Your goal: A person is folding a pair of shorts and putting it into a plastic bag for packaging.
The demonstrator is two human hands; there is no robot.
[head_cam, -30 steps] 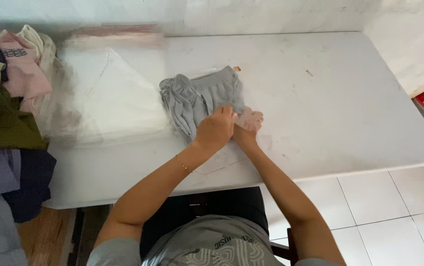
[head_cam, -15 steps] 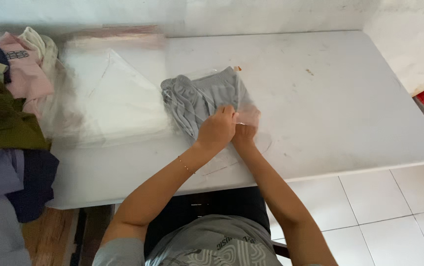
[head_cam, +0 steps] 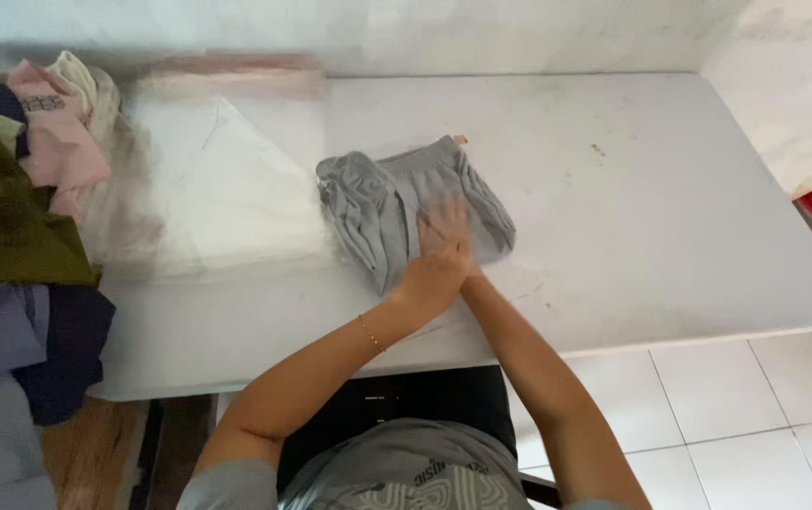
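Left hand (head_cam: 434, 274) flat over right hand (head_cam: 448, 227), both open, pressing grey shorts (head_cam: 397, 203) | shorts lie just beyond wrists, long axis left-right | white desk (head_cam: 670, 189)

I see a grey garment (head_cam: 397, 203) folded into a compact bundle, lying flat on the white table (head_cam: 670, 189) just left of the frame's centre. Its ribbed, gathered band runs along the upper edge, and soft creases fan down across the fabric. It seems to sit inside a clear plastic bag, though I can't tell for sure. Both my hands cover its lower right part.
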